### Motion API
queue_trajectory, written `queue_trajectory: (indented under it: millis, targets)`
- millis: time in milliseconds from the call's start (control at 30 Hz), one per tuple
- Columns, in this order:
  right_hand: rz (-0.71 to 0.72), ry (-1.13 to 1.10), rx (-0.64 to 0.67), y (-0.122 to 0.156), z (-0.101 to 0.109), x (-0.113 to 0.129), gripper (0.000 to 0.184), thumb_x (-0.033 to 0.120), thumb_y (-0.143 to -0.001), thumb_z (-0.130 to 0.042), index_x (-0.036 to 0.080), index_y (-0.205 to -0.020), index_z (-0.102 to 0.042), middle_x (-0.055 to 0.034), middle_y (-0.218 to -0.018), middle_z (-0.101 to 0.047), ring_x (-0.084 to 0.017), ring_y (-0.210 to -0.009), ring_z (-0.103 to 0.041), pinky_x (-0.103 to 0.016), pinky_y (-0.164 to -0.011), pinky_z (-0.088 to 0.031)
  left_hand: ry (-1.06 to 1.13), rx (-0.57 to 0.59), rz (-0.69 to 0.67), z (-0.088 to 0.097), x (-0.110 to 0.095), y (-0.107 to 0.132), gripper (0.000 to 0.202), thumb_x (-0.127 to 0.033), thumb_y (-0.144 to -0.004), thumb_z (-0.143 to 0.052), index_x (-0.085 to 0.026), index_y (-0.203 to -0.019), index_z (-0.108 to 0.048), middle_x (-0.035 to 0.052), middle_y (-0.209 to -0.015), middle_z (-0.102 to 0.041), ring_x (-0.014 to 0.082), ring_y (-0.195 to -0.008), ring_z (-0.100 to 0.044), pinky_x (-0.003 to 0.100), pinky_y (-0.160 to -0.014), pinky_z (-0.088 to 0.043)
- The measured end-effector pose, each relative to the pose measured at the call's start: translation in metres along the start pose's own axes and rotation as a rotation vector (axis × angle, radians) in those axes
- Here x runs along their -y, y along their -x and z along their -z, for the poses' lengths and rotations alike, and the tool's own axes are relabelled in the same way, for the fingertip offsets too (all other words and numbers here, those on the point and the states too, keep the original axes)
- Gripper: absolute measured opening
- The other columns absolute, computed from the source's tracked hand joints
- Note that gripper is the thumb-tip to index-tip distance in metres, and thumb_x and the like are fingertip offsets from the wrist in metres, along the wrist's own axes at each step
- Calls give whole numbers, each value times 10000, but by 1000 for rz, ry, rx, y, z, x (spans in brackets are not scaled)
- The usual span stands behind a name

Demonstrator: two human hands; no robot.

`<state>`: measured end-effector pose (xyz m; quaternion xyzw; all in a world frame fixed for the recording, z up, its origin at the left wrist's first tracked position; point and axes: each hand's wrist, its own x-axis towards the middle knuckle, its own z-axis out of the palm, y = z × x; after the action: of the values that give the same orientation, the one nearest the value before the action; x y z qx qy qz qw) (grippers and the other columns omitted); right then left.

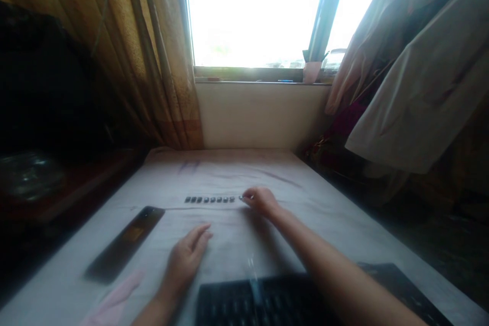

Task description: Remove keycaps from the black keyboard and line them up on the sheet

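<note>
A row of several small dark keycaps (210, 199) lies on the white cloth of the table (324, 204). My right hand (260, 198) reaches to the right end of that row, fingers pinched on one small keycap (241, 197). Nearer to me, my left hand (187, 260) rests flat on the cloth with its fingers stretched out, holding nothing. A black keyboard (290, 300) sits at the near edge, partly under my right forearm.
A long dark flat panel (126, 244) lies on the left of the table, a pink cloth (114, 300) near it. Curtains hang at left (153, 51) and right (416, 71) of a bright window (260, 10). Dark clutter flanks the table on both sides.
</note>
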<state>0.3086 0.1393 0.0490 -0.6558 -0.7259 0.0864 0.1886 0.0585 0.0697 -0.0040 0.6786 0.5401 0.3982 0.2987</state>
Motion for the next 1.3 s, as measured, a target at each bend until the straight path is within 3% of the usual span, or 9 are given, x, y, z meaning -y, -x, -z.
queue_trajectory:
  millis: [267,633,767,900,1033,1167,1300]
  targets:
    - [-15,122,88,-21,-17,1,237,267,-819,-579,248,-978,-754,-68,-977,-748,-212,-929,-668,-249,-756,-455,6,33,27,-2,2,0,382,-467,-823,-513,-219,-1051,-694,69,-944,-764,254,-905,-711,381,-836,-548]
    - [-8,193,121,-20,-18,2,263,303,-836,-552,245,-1025,-725,-68,-1021,-730,-218,-967,-652,-262,-783,-459,-8,44,20,-3,4,-1,380,-438,-831,-486,-209,-1067,-678,63,-929,-767,241,-891,-713,380,-826,-549]
    - [-7,175,103,-17,-14,1,303,265,-833,-542,211,-1085,-702,-90,-1061,-717,-237,-999,-643,-288,-818,-460,-9,25,0,-4,8,0,359,-436,-833,-501,-219,-1056,-681,53,-911,-769,237,-896,-713,367,-827,-547]
    - [-15,128,99,-9,6,-10,285,241,-826,-540,212,-1045,-719,-93,-1077,-711,-247,-1008,-636,-310,-852,-450,-59,40,18,-2,3,0,385,-472,-826,-489,-217,-1034,-690,49,-887,-770,240,-865,-715,368,-804,-551]
    - [-84,17,118,24,42,-49,212,258,-794,-576,207,-889,-758,-85,-953,-738,-251,-923,-654,-322,-821,-455,-111,78,9,0,-7,0,406,-494,-819,-468,-217,-1014,-692,37,-832,-765,234,-789,-718,354,-740,-557]
    - [-227,-199,121,89,79,-103,193,288,-742,-617,173,-806,-758,-71,-791,-739,-203,-722,-659,-291,-694,-478,-109,107,-15,1,-10,2,431,-531,-807,-466,-219,-994,-697,26,-776,-753,225,-713,-713,335,-684,-556]
    - [-360,-481,39,153,95,-139,327,437,-682,-652,146,-800,-739,-76,-735,-718,-153,-573,-610,-250,-521,-448,-32,103,20,1,-7,5,528,-622,-770,-489,-194,-1006,-691,38,-789,-748,230,-732,-709,340,-711,-563]
